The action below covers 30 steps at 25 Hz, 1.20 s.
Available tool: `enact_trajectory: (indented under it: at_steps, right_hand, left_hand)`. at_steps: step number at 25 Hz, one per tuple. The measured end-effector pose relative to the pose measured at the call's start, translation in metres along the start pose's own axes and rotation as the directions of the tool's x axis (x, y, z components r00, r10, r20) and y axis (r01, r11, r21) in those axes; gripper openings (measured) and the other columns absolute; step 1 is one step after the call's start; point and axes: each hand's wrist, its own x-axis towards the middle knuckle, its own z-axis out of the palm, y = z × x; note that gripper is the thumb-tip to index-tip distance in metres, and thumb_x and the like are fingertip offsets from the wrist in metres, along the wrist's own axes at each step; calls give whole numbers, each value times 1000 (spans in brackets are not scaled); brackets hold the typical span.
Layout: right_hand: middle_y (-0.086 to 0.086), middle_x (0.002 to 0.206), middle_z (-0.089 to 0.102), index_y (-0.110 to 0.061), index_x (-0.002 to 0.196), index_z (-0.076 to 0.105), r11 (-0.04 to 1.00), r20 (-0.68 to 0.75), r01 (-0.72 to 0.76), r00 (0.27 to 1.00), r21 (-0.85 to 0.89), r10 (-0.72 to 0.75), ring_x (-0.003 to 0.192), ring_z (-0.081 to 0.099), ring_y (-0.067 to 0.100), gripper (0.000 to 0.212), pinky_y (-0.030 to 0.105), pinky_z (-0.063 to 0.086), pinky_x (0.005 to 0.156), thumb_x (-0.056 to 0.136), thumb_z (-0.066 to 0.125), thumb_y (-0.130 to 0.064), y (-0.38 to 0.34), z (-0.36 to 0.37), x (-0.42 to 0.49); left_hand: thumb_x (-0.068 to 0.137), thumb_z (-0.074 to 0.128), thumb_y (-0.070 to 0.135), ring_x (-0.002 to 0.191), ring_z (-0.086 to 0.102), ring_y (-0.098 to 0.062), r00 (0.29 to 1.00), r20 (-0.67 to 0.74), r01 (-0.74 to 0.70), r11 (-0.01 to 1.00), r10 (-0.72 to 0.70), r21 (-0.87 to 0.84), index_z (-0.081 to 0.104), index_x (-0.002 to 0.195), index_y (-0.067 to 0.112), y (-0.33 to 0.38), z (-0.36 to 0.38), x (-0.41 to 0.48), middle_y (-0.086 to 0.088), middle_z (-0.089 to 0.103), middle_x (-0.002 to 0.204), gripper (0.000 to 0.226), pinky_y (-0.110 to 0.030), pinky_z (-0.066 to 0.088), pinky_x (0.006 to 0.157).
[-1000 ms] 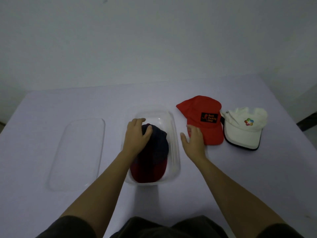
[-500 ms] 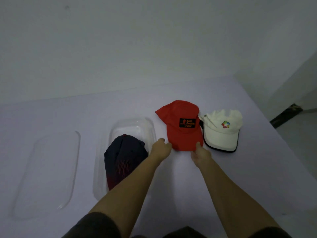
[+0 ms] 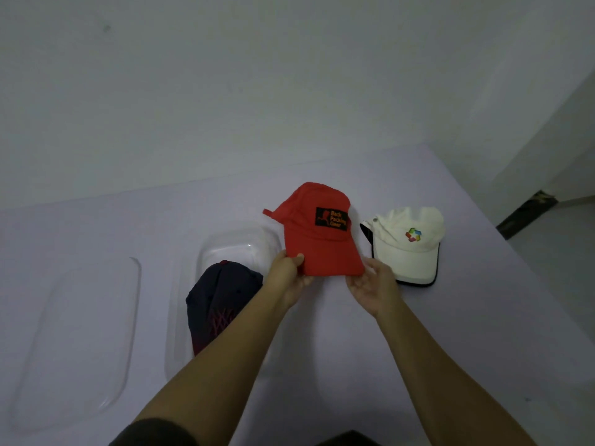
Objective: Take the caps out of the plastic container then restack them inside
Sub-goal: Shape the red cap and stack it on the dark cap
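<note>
A red cap with a black patch is lifted off the table, tilted up. My left hand grips the left corner of its brim and my right hand grips the right corner. A clear plastic container stands to the left of the red cap. Inside it lies a dark navy cap with a red logo, partly hidden by my left forearm. A white cap with a coloured logo and dark brim edge rests on the table to the right.
The container's clear lid lies flat at the left of the pale purple table. The table's right edge runs diagonally, with floor beyond it. A plain wall stands behind.
My left hand left the navy cap in the container and moved right. Both hands took the red cap by its brim and raised it off the table. The view shifted right.
</note>
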Motion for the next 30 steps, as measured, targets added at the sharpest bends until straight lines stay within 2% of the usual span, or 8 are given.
enact_trajectory:
  at_steps: [5, 10, 12, 15, 17, 22, 26, 30]
  right_hand:
    - [-1, 100, 71, -18, 111, 63, 965, 145, 110, 987, -239, -76, 98, 63, 16, 38, 32, 51, 80, 94, 43, -46, -37, 20, -5]
    - [3, 113, 70, -20, 117, 63, 838, 309, 357, 920, -413, -240, 111, 61, 20, 31, 37, 49, 93, 97, 41, -32, -50, 41, -12]
    - [6, 116, 67, -19, 115, 64, 758, 300, 460, 886, -462, -354, 109, 62, 21, 26, 37, 49, 95, 96, 46, -23, -53, 44, -19]
    - [-1, 99, 67, -12, 114, 63, 556, 319, 595, 794, -581, -517, 86, 64, 4, 24, 12, 52, 73, 94, 49, -12, -56, 51, -40]
    - [-3, 93, 66, -10, 114, 62, 434, 403, 653, 741, -621, -538, 76, 64, -4, 24, 5, 48, 66, 93, 51, -9, -55, 51, -43]
    - [-1, 94, 69, -16, 105, 66, 373, 469, 688, 709, -622, -527, 88, 65, 8, 18, 11, 52, 76, 92, 54, -11, -43, 59, -52]
    - [-5, 88, 72, -23, 91, 69, 450, 483, 673, 737, -587, -472, 83, 68, 6, 15, 19, 53, 80, 89, 58, -13, -38, 62, -60]
    - [-10, 83, 73, -26, 85, 71, 406, 536, 647, 762, -645, -364, 82, 67, 3, 12, 23, 50, 82, 88, 60, -22, -38, 63, -67]
  left_hand:
    - [95, 35, -4, 98, 62, -26, 994, 103, 37, 997, -44, 65, 53, 109, 8, 20, -12, -27, -13, 62, 111, 25, -42, 54, 80]
    - [94, 44, 0, 93, 62, -21, 996, 92, -29, 941, -2, 337, 47, 122, 6, 23, -12, -45, -13, 62, 113, 29, -32, 53, 82]
    - [93, 46, 5, 96, 60, -22, 977, -13, -180, 861, 212, 476, 37, 135, 10, 24, -13, -45, -11, 58, 118, 43, -35, 52, 86]
    - [95, 44, 19, 124, 48, -19, 655, -99, -579, 582, 749, 571, 38, 137, 19, 40, -12, -56, -2, 45, 139, 42, -35, 41, 105]
    - [92, 48, 39, 140, 30, -11, 532, 143, -708, 347, 834, 615, 30, 144, 25, 55, -10, -63, 4, 29, 152, 56, -26, 27, 111]
    - [71, 65, 63, 141, 27, -12, 758, 502, -580, 79, 416, 811, 16, 148, 32, 66, -12, -67, 6, 23, 156, 97, -34, 30, 112]
    - [69, 78, 43, 127, 39, -6, 757, 463, -616, 265, 461, 742, 21, 147, 28, 64, -9, -71, 8, 36, 145, 98, -28, 39, 104]
    - [66, 81, 39, 123, 40, -11, 700, 506, -640, 129, 505, 757, 29, 145, 25, 60, -14, -70, 10, 37, 123, 95, -35, 41, 106]
